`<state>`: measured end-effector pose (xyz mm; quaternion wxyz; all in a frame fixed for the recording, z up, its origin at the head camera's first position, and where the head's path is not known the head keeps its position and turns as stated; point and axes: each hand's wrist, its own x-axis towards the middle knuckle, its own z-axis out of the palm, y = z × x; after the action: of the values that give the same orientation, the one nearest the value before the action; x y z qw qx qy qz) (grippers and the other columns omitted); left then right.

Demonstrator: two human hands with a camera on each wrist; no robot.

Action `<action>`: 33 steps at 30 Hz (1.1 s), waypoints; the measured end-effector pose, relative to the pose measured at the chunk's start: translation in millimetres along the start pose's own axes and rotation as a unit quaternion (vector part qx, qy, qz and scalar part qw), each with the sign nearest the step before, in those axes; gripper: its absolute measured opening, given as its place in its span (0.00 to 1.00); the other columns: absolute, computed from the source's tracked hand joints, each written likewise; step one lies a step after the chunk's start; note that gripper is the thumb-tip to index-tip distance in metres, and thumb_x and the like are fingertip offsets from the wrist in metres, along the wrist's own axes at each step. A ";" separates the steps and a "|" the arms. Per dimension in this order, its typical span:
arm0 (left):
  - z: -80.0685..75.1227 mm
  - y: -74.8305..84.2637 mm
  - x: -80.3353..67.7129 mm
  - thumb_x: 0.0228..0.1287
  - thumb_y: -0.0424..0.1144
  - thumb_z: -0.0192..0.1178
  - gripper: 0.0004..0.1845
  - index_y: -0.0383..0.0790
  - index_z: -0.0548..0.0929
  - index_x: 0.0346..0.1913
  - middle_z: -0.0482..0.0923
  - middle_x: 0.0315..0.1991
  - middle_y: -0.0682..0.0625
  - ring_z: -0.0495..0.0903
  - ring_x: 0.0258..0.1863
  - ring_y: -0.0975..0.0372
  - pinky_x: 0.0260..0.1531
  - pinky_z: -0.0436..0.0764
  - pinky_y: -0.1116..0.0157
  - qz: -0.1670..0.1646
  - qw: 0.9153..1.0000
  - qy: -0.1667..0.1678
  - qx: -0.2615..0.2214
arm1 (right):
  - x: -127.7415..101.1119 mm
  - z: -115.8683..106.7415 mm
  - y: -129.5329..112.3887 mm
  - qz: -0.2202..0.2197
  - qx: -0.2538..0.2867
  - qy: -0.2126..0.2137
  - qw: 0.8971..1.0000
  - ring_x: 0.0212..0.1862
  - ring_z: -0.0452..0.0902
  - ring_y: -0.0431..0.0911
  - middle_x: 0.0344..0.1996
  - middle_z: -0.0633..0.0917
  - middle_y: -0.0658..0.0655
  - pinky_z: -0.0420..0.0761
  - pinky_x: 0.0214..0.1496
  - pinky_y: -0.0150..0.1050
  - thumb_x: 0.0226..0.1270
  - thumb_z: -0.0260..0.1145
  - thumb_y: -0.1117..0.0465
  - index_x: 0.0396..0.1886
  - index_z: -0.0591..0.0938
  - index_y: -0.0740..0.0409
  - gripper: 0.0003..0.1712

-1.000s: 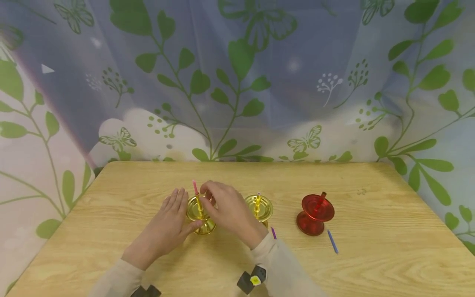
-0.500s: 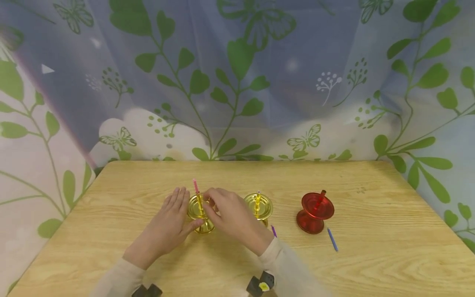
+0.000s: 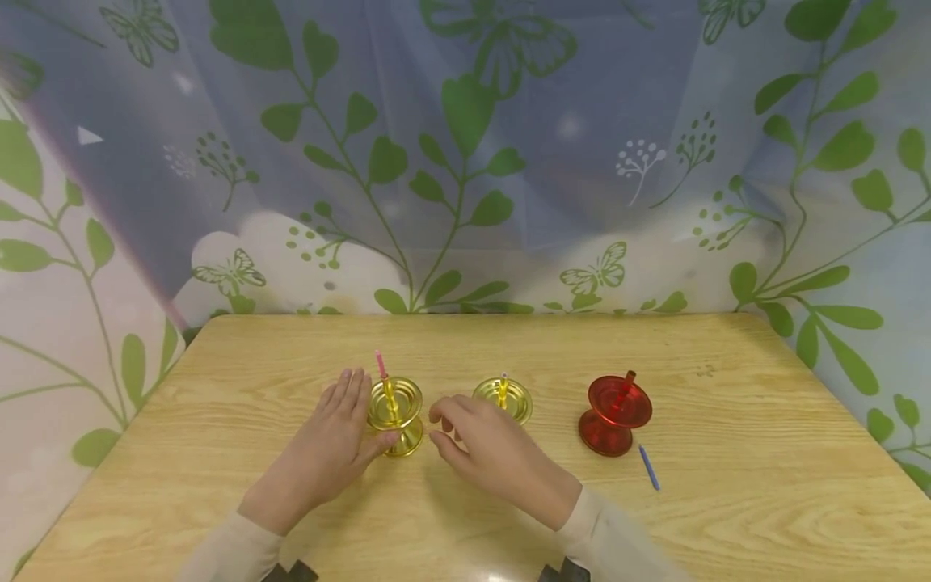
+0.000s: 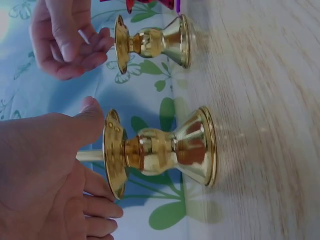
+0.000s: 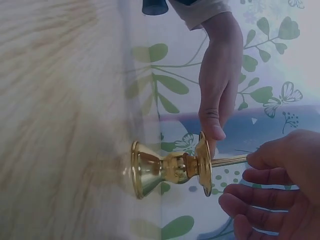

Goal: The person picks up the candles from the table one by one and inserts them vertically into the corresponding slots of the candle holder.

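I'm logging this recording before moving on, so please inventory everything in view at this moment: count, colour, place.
Gold candle holders: two, gold, standing at the table's left and middle.
Red candle holder: one, red, standing on the right.
Pink candle: one, pink, standing in the left gold holder.
Blue candle: one, blue, lying in front of the red holder, slightly right.
Purple stick: one, purple, partly visible at the left wrist view's top edge.
Table: one, light wood, under the holders.
Backdrop: blue, white and pink with green leaves and butterflies, behind the table.
Sleeves: two, cream, on the forearms.
Hands: two; left beside the left gold holder, right between the gold holders, nearer the person.
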<state>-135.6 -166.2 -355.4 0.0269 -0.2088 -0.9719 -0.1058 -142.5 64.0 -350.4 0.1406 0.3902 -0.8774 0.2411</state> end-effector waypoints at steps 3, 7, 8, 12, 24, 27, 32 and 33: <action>-1.4 4.5 -0.7 0.71 0.56 0.51 0.45 0.17 0.53 0.69 0.49 0.70 0.24 0.48 0.71 0.36 0.68 0.53 0.41 -0.005 1.000 -0.006 0.002 | -10.6 -3.1 3.5 -0.001 -0.010 -0.005 1.000 0.34 0.78 0.39 0.33 0.83 0.50 0.79 0.34 0.28 0.66 0.66 0.60 0.41 0.79 0.57 0.07; -4.1 9.8 -4.9 0.71 0.56 0.51 0.45 0.16 0.54 0.68 0.51 0.69 0.22 0.50 0.70 0.35 0.67 0.55 0.40 -0.011 1.000 -0.006 0.004 | -22.8 -8.6 4.9 -0.002 -0.023 -0.016 1.000 0.34 0.78 0.38 0.33 0.82 0.48 0.79 0.32 0.28 0.66 0.66 0.59 0.41 0.80 0.56 0.07; -5.0 11.4 -6.1 0.71 0.57 0.51 0.45 0.16 0.55 0.68 0.51 0.69 0.22 0.50 0.70 0.35 0.67 0.55 0.40 -0.013 1.000 -0.007 0.006 | -25.8 -10.2 5.1 -0.003 -0.025 -0.017 1.000 0.34 0.78 0.38 0.32 0.82 0.47 0.79 0.32 0.28 0.66 0.66 0.59 0.40 0.79 0.55 0.07; -9.1 19.3 -12.2 0.70 0.57 0.52 0.45 0.16 0.55 0.68 0.52 0.69 0.22 0.51 0.70 0.35 0.67 0.55 0.41 -0.016 0.999 -0.027 0.015 | -38.4 -15.0 6.2 -0.004 -0.038 -0.017 0.999 0.31 0.77 0.37 0.29 0.80 0.46 0.78 0.30 0.29 0.64 0.68 0.60 0.36 0.78 0.54 0.06; -19.2 39.8 -24.7 0.69 0.60 0.51 0.45 0.16 0.62 0.66 0.56 0.68 0.24 0.54 0.70 0.36 0.67 0.55 0.41 -0.001 0.997 -0.078 0.015 | -66.5 -22.5 18.0 0.022 -0.038 -0.036 0.998 0.28 0.71 0.33 0.26 0.76 0.42 0.74 0.26 0.27 0.62 0.69 0.61 0.28 0.77 0.51 0.08; -23.1 46.2 -24.0 0.70 0.59 0.51 0.42 0.18 0.65 0.64 0.60 0.67 0.27 0.57 0.69 0.38 0.68 0.57 0.43 0.031 0.997 -0.073 -0.002 | -71.5 -23.5 22.6 0.036 -0.039 -0.043 0.998 0.27 0.69 0.32 0.25 0.75 0.41 0.72 0.26 0.27 0.63 0.68 0.61 0.28 0.77 0.51 0.08; -24.1 53.4 -19.1 0.72 0.58 0.48 0.39 0.21 0.68 0.65 0.62 0.67 0.29 0.60 0.69 0.41 0.67 0.61 0.46 0.092 0.995 -0.036 -0.016 | -75.5 -24.7 28.3 0.057 -0.027 -0.052 0.997 0.25 0.67 0.31 0.23 0.74 0.41 0.71 0.24 0.26 0.64 0.67 0.61 0.27 0.77 0.53 0.08; -23.4 54.0 -18.0 0.72 0.58 0.47 0.39 0.22 0.67 0.65 0.62 0.67 0.29 0.60 0.69 0.41 0.67 0.61 0.47 0.099 0.994 -0.030 -0.017 | -75.6 -24.9 29.3 0.062 -0.025 -0.055 0.996 0.24 0.66 0.31 0.23 0.73 0.41 0.71 0.24 0.25 0.64 0.67 0.61 0.27 0.76 0.53 0.08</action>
<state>-96.7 -130.4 -323.8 0.0043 -0.3074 -0.9448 -0.1130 -113.6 140.9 -371.4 0.0868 0.3436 -0.9122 0.2056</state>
